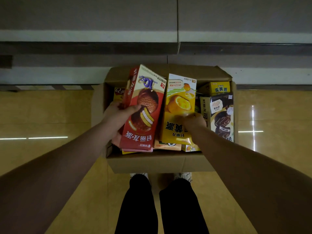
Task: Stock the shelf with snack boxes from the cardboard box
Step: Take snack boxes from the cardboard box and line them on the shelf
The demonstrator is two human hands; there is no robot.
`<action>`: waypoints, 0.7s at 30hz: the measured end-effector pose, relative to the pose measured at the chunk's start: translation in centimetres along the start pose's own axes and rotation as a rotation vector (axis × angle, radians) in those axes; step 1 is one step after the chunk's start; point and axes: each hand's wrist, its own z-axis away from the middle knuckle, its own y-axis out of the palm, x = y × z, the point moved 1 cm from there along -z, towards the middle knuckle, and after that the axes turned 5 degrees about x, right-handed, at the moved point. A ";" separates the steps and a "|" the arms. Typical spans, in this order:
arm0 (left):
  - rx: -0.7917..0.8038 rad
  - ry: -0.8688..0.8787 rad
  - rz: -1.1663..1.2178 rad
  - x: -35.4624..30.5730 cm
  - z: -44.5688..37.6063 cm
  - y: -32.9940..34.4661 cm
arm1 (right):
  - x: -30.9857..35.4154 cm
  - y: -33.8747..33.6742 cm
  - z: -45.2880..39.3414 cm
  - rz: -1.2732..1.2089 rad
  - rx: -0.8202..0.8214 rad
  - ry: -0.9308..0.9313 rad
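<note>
A: Hand status?
B: Left hand (118,115) grips the red snack box (143,112), thumb curled over its front face, fingers behind. Box is tilted, raised above the cardboard box (152,163), left half.
A: Right?
B: Right hand (194,120) has its fingers curled on the yellow snack box (179,105), which stands over the cardboard box's middle, just beside the red one.
A: Rest of the stock?
B: More snack boxes inside the cardboard box, including a dark one (222,115) against its right wall.
A: Surroundings?
B: Cardboard box sits on a glossy tan floor (50,115). Grey shelf (84,36) runs past its far side. Person's legs in black trousers (138,205) at its near side.
</note>
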 end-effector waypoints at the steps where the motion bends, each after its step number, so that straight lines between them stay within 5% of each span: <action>1: -0.022 0.025 0.002 0.0 -0.1 0.0 | 0.3 -0.3 -0.5 0.003 0.029 -0.018; 21: -0.027 -0.034 0.303 3.8 1.0 0.5 | 0.3 -1.1 0.3 -0.326 0.273 -0.119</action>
